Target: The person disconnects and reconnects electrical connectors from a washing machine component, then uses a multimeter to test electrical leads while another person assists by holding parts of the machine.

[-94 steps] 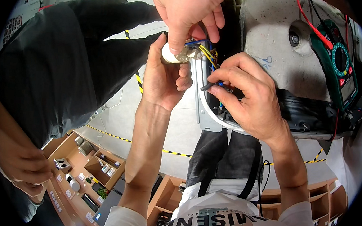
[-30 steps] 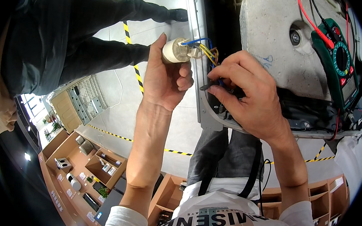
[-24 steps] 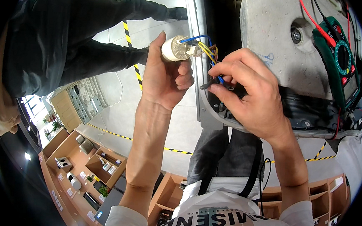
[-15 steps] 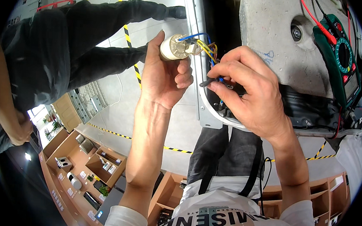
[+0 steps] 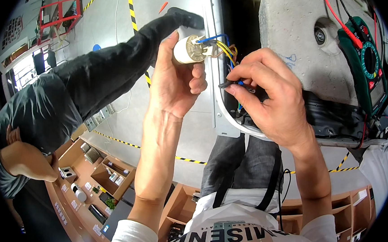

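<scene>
Through the head camera I see the left hand [image 5: 175,86] closed around a white cylinder [image 5: 185,52], thumb up its left side and fingers curled below, just above the centre of the frame. The cylinder's terminal end points right, where a blue wire [image 5: 219,36] and yellow wires [image 5: 226,48] run toward the casing. Right of centre, the right hand [image 5: 274,97] is nearly closed, thumb and forefinger pinching a small black-sleeved piece [image 5: 224,84]; its far end is hidden from me by the fingers. The casing's pale metal rim [image 5: 225,123] passes between both hands, and the right hand blocks part of the interior. At upper right I have a concrete block [image 5: 293,47] and, beside it, a green multimeter [image 5: 370,61]. A co-worker's dark-trousered leg [image 5: 111,79] stretches across the left, ending behind the cylinder.
</scene>
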Demonstrator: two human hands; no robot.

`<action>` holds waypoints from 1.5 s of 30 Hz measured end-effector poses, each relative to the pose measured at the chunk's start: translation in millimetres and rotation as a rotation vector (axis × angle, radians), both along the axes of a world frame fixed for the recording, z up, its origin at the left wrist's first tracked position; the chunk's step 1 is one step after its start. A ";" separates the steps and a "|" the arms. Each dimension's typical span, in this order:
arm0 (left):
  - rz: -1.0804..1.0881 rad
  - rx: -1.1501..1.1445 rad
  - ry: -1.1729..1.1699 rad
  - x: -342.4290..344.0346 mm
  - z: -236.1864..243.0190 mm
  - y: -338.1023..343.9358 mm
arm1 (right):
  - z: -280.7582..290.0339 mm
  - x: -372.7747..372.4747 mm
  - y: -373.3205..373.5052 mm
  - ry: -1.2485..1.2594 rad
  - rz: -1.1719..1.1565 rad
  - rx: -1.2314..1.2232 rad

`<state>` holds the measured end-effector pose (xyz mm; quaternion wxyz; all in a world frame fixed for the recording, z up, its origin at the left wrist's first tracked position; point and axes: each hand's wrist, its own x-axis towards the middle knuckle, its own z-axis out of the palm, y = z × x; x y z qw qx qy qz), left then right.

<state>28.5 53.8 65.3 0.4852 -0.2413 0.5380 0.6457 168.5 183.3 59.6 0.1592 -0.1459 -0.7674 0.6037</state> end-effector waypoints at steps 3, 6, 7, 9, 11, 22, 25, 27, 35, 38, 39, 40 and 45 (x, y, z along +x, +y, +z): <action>0.027 -0.088 0.087 2.5 8.2 4.7 | 0.1 -0.1 1.0 -0.001 -0.010 0.013; -0.015 -0.085 0.185 0.6 10.3 1.4 | 0.8 0.9 1.9 -0.010 -0.008 0.023; -0.043 -0.067 0.218 -1.3 11.1 -0.1 | 1.3 0.9 2.5 -0.010 -0.009 0.028; -0.112 -0.068 0.259 -2.3 15.1 -1.9 | 1.7 0.6 2.8 -0.002 -0.022 0.030; -0.207 -0.043 0.304 -2.7 16.7 -4.4 | 1.7 -0.5 2.8 0.010 -0.048 0.028; -0.499 -0.451 0.514 -3.0 29.7 11.4 | -2.6 -5.2 -5.0 0.003 -0.124 0.223; -0.524 -0.459 0.512 -6.3 31.4 13.9 | -3.7 -11.3 -5.2 0.018 -0.155 0.190; -0.542 -0.405 0.560 -7.8 27.7 10.2 | 0.0 -15.4 0.0 0.034 -0.159 0.228; -0.543 -0.141 0.965 8.4 22.1 0.6 | 7.1 -19.9 10.8 -0.102 -0.098 0.248; -0.599 -0.133 0.906 -2.5 30.9 -5.5 | 4.4 -21.3 14.7 -0.099 -0.084 0.257; -0.638 -0.153 0.897 -4.4 32.4 -5.9 | 5.6 -21.9 16.7 -0.103 -0.076 0.242; -0.604 -0.150 0.890 -4.5 31.6 -4.4 | 8.3 -22.5 19.3 -0.108 -0.065 0.226; -0.713 -0.250 0.890 -13.0 34.7 3.2 | 8.3 -27.1 21.9 -0.101 -0.060 0.136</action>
